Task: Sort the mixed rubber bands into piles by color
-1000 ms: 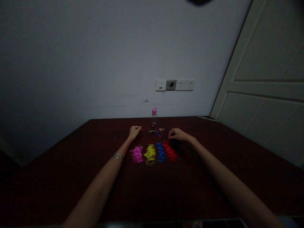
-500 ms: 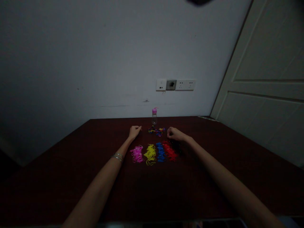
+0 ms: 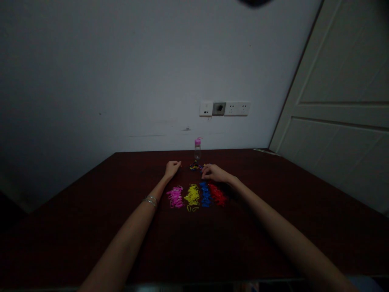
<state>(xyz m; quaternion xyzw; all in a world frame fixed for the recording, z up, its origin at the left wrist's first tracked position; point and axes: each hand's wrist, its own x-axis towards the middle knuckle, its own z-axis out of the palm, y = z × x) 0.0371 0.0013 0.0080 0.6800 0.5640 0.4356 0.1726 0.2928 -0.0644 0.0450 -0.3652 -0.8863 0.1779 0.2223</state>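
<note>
My left hand (image 3: 172,168) rests on the table left of a mixed-colour pile of small rubber bands (image 3: 193,166), fingers curled together and nothing visible in them. Over the right part of that pile reaches my right hand (image 3: 214,172), its thumb and forefinger bent with a small gap between the tips. It hides some of the bands there. Nearer to me lie sorted heaps of rubber bands: pink (image 3: 175,197), yellow (image 3: 192,195), blue (image 3: 206,194) and red (image 3: 217,195). Dark bands beside the red heap are hard to make out under my right wrist.
A small clear bottle with a pink cap (image 3: 197,149) stands behind the mixed pile, near the wall. Sockets and switches (image 3: 225,108) are set in the wall above the dark red table (image 3: 194,243). A pale panelled door (image 3: 340,101) rises at the right.
My right hand has moved left, from beside the mixed pile to over its right part, and its thumb and forefinger have parted. My left hand has stayed in place.
</note>
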